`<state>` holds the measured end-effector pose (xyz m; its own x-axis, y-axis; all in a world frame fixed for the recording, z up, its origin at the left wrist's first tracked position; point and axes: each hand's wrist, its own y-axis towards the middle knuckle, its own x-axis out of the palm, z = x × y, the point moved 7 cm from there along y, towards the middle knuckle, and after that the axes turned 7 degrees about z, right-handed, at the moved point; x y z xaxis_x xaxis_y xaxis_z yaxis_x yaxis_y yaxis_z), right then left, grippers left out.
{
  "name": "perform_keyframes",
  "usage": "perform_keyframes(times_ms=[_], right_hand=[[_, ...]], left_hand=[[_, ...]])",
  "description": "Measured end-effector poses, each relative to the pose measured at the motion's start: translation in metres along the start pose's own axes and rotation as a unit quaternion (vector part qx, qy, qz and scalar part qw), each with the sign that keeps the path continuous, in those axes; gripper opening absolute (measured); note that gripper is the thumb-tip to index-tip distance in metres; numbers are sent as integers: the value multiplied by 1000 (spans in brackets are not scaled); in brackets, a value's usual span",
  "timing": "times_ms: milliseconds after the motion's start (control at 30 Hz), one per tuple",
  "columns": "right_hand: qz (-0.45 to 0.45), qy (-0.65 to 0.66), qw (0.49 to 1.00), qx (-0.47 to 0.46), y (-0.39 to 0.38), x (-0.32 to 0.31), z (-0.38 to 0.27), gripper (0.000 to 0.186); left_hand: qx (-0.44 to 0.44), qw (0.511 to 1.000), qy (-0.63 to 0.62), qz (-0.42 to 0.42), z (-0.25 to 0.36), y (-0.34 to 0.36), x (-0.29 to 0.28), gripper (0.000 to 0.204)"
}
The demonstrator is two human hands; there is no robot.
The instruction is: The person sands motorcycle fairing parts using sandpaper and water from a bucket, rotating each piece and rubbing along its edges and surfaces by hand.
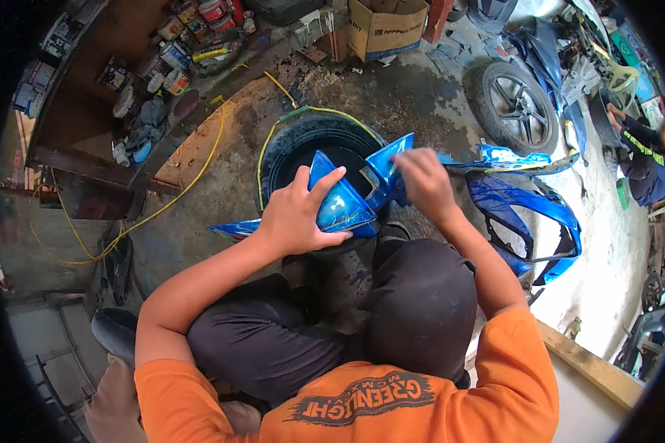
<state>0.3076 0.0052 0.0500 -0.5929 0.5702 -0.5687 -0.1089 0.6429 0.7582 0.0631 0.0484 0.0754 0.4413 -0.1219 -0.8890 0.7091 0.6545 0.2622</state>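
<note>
Blue plastic panel (pixel 341 208) sits over the near rim of the dark bucket (pixel 288 139), clasped by the widely spread fingers of the left hand (pixel 288 214); the right hand (pixel 427 181) is blurred at the panel's far end, its fingers bent, their grip unclear. Work looks unfinished; how much remains cannot be told. Another blue fairing (pixel 566 235) lies unheld, crowding the right, near a wheel (pixel 521 111).

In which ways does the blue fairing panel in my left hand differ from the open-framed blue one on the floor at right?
The held panel is above the black bucket; the floor panel lies on the ground. The held panel shows a broad, solid face; the floor panel frames a wide opening. Both are glossy blue.
</note>
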Motion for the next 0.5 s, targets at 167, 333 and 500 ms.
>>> perform_keyframes(times_ms=[167, 333, 500], right_hand=[[34, 14, 999, 16, 2, -3, 13, 25], [46, 15, 997, 52, -10, 2, 2, 23], [37, 34, 998, 39, -4, -2, 8, 22]], left_hand=[[-1, 1000, 6, -5, 2, 0, 0, 118], [-6, 1000, 9, -14, -1, -2, 4, 120], [10, 1000, 5, -5, 5, -1, 2, 121]])
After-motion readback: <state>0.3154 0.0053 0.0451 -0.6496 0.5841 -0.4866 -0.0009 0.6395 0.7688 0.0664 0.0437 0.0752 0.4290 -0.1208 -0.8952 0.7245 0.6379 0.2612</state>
